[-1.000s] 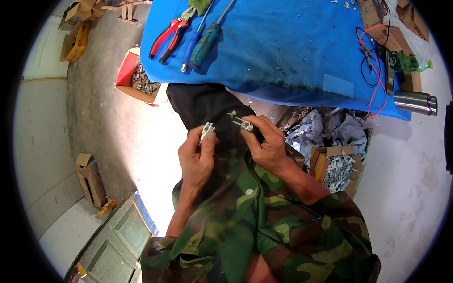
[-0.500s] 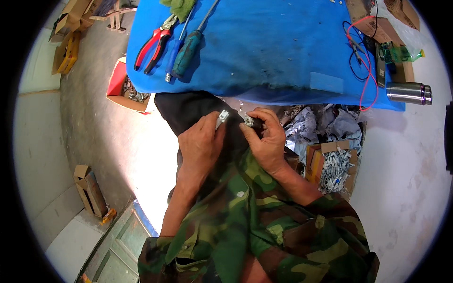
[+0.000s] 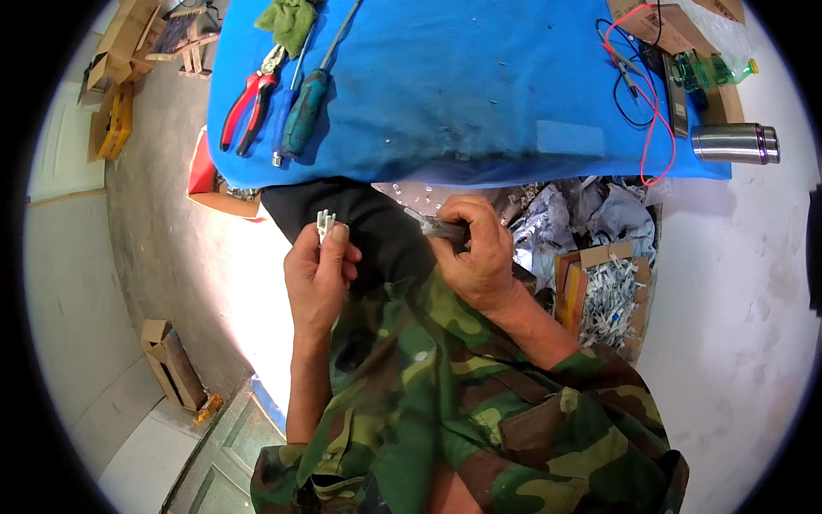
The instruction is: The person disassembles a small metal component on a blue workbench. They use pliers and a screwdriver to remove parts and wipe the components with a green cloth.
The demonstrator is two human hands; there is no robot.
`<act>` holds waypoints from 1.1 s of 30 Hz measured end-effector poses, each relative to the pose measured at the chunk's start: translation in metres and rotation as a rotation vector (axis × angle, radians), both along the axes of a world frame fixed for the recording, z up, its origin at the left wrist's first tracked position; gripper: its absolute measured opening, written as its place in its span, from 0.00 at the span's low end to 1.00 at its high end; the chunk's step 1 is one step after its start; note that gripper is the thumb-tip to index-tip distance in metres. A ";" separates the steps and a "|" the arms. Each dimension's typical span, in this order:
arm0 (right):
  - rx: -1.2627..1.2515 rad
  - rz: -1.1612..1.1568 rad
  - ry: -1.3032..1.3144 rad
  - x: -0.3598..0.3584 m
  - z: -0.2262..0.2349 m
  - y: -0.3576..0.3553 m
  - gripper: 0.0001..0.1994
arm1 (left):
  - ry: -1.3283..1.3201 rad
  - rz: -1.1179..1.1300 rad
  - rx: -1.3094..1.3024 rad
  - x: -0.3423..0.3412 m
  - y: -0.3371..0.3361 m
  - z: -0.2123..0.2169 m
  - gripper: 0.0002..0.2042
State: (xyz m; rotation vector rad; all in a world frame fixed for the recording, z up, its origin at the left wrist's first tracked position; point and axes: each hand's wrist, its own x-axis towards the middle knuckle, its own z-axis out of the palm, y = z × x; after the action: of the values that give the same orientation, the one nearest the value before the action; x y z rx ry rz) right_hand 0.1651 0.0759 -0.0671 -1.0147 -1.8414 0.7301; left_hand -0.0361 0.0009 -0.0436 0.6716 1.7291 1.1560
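Pinched between the thumb and fingers of my left hand (image 3: 317, 272) is a small white plastic piece (image 3: 325, 223), its pronged end sticking up. My right hand (image 3: 481, 253) is closed around a dark object (image 3: 449, 230) with a pale, flat tip pointing left toward the other hand. Fingers cover most of that object, so its kind is unclear. Both hands are held over my lap, apart from each other, in front of the table's near edge.
The blue-covered table (image 3: 428, 86) holds red-handled pliers (image 3: 251, 107), a green-handled screwdriver (image 3: 306, 114), a blue-handled tool (image 3: 282, 128), a green cloth (image 3: 287, 21), red and black leads (image 3: 655, 111) and a steel flask (image 3: 735, 143). Below right stands a carton of white pieces (image 3: 610, 300).
My left hand has moved left and slightly down, turning the white piece upright. The right hand has turned, so the dark object's pale tip now shows pointing left. The view has shifted slightly.
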 end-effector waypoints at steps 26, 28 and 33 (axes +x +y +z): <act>-0.650 0.057 -0.148 0.069 0.021 -0.024 0.22 | 0.218 -0.943 0.434 0.190 0.061 0.082 0.33; -0.818 0.071 0.049 0.082 0.037 -0.026 0.22 | 0.290 -0.850 0.566 0.207 0.062 0.078 0.38; -0.754 -0.113 0.817 0.047 -0.025 -0.040 0.15 | -0.032 -0.722 0.333 0.168 0.067 0.068 0.16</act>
State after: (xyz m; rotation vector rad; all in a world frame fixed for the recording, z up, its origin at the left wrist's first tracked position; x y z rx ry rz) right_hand 0.2122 0.0355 -0.0918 -1.0276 -0.7886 1.5499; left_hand 0.1324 0.0674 0.0243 1.3358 1.1061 0.9198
